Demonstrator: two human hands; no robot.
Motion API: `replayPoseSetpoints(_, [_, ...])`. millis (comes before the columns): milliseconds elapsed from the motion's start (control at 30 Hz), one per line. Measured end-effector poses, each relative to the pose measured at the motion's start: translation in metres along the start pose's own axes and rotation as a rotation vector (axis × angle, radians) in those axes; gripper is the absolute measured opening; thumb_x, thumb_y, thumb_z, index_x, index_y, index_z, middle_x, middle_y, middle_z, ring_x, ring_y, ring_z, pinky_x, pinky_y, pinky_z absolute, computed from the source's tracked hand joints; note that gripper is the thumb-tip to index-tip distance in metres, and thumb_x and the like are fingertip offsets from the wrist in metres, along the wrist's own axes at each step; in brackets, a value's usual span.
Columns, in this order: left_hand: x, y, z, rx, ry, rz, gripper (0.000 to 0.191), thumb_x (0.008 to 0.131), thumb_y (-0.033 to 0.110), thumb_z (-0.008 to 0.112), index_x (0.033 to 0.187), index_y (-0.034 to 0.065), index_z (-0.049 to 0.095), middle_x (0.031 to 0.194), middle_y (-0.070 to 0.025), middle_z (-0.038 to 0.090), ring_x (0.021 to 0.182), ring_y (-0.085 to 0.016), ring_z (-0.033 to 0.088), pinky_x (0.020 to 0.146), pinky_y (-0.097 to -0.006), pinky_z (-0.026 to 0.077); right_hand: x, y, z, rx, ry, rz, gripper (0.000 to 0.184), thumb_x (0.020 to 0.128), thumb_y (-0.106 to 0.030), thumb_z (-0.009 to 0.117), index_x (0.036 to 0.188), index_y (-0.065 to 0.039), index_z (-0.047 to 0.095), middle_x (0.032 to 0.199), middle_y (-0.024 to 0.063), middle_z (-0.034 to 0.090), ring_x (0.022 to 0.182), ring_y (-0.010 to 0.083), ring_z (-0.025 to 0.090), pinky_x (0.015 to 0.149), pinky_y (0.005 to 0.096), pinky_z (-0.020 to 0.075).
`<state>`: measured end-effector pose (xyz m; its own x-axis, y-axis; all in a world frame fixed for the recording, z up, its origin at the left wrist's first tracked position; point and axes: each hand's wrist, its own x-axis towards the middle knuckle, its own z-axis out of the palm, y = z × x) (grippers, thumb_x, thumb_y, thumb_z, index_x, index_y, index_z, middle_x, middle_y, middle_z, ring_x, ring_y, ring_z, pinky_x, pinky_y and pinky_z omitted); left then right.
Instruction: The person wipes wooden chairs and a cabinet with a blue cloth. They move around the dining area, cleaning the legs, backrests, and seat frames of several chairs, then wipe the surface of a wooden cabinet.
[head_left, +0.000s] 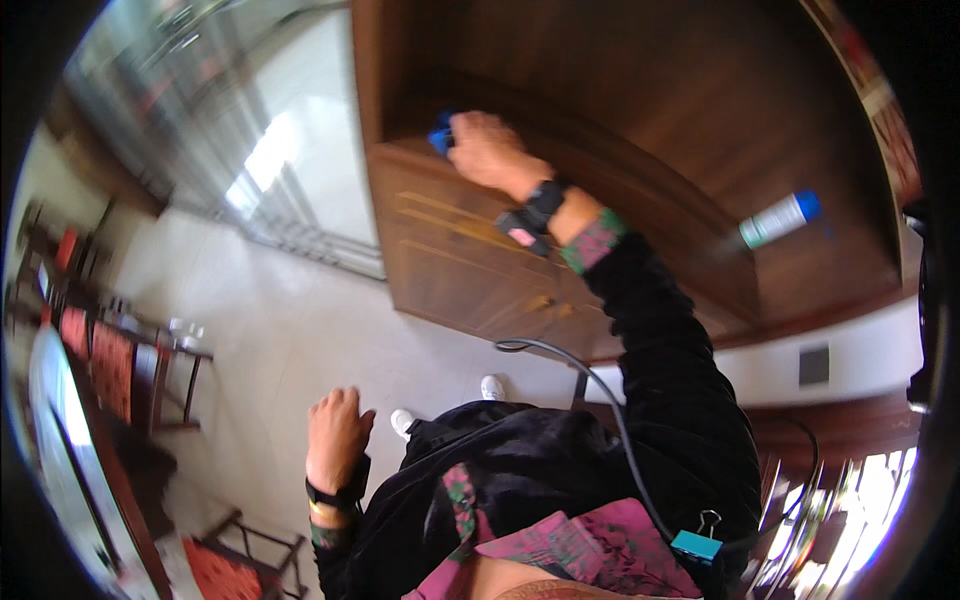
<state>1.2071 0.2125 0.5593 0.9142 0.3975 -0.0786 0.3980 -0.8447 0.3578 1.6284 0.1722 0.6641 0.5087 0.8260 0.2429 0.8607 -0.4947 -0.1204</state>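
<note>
Up at the left end of a dark wooden cabinet's shelf (420, 150), my right hand (491, 150) is closed on a blue object (441, 135), mostly covered by the fingers and blurred; its kind cannot be told. A black band with a small device circles that wrist. Low at the left, my left hand (337, 435) hangs over the floor beside my body, holding nothing. A white and green bottle with a blue cap (780, 219) is further right on the cabinet, away from both hands.
Cabinet doors with brass-coloured knobs (541, 303) are under the shelf. A glass door (225, 150) stands to the left. Dark chairs with red covers (112, 375) are at the far left. A black cable (592, 375) loops by my right arm, near a teal binder clip (697, 546).
</note>
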Motion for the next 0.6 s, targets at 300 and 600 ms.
replayPoseSetpoints(300, [0.048, 0.068, 0.023, 0.044, -0.149, 0.084, 0.027, 0.081, 0.022, 0.070, 0.093, 0.0045, 0.055, 0.088, -0.0130, 0.060, 0.086, -0.034, 0.060, 0.074, -0.0449, 0.046, -0.143, 0.206, -0.064, -0.071, 0.017, 0.565, 0.036, 0.085, -0.021, 0.049, 0.110, 0.002, 0.060, 0.118, 0.0269, 0.059, 0.111, 0.0433, 0.056, 0.093, 0.0521, 0.0463])
replayPoseSetpoints(600, [0.081, 0.131, 0.050, -0.053, -0.047, 0.274, 0.023, 0.082, 0.024, 0.068, 0.091, 0.0067, 0.056, 0.087, -0.0112, 0.059, 0.088, -0.031, 0.060, 0.077, -0.0426, 0.046, -0.293, 0.368, -0.123, -0.262, -0.110, 0.785, 0.051, 0.095, -0.040, 0.043, 0.125, 0.002, 0.050, 0.118, 0.0310, 0.057, 0.111, 0.0465, 0.054, 0.095, 0.0506, 0.0431])
